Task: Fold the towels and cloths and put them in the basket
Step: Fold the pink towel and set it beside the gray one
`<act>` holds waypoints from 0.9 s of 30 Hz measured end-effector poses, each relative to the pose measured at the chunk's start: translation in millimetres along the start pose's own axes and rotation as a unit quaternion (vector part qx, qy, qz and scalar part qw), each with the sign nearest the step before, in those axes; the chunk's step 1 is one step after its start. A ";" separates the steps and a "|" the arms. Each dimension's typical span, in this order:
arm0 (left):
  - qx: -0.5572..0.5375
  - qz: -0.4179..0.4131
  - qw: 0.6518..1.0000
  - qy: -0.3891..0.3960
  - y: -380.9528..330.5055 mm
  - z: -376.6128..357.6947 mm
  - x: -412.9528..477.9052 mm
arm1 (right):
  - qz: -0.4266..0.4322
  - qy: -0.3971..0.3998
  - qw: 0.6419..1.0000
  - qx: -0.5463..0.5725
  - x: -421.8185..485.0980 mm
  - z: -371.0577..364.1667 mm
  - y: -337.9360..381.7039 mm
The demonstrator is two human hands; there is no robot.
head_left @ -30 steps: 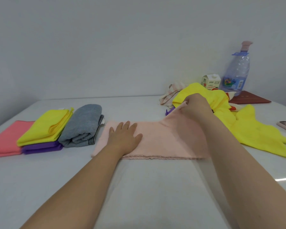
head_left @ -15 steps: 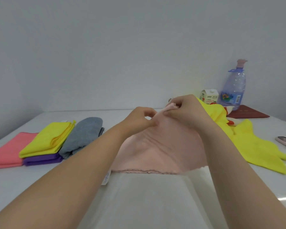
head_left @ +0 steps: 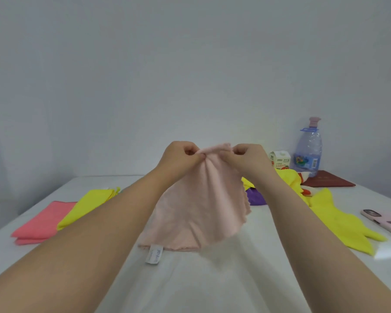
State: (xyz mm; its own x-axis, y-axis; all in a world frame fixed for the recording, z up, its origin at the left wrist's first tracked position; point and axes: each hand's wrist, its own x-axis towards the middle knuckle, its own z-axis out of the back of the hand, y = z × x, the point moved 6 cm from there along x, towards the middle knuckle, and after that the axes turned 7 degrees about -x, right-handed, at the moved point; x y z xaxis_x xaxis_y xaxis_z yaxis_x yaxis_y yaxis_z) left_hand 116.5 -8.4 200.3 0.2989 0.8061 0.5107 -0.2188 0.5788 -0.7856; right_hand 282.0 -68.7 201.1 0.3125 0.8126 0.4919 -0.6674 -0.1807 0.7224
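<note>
Both hands — left hand [head_left: 178, 154], right hand [head_left: 246, 157] — pinch the pale pink cloth's [head_left: 196, 213] top edge, lifting it so it hangs straight, likely for folding — no basket visible.

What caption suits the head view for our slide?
Left hand and right hand pinch the top edge of the pale pink cloth above the table.

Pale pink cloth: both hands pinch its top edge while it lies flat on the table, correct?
Not flat. The head view shows the left hand and right hand pinching the top edge of the pale pink cloth, which hangs down from them.
</note>
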 end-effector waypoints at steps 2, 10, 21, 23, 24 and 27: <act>-0.008 -0.003 1.000 -0.027 -9.4 10.7 -0.8 | -0.024 0.043 0.999 0.005 -4.8 -0.3 0.1; -0.019 -0.004 0.997 0.077 -50.4 20.9 -14.8 | 0.029 -0.020 0.999 -0.037 -16.1 24.5 43.4; -0.044 -0.039 0.997 -0.054 -107.0 38.9 -31.6 | 0.048 -0.026 0.998 0.028 -38.3 49.6 73.4; -0.029 -0.041 0.997 -0.060 -111.4 42.2 -36.8 | 0.050 0.049 0.997 0.023 -43.9 44.5 67.9; -0.022 -0.044 0.997 -0.067 -112.3 44.2 -39.0 | 0.047 0.104 0.993 0.009 -47.3 39.9 62.4; 0.009 -0.057 0.993 -0.098 -116.4 56.4 -45.4 | 0.035 0.259 0.963 -0.068 -63.3 23.5 46.7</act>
State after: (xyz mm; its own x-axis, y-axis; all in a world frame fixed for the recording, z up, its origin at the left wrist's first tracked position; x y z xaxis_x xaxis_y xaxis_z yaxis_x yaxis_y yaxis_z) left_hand 76.0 -105.5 288.3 0.1357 0.7429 0.6555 -0.2111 0.6681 -0.7135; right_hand 246.9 -141.6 215.2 -0.0933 0.9746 0.2035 -0.7675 -0.2006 0.6089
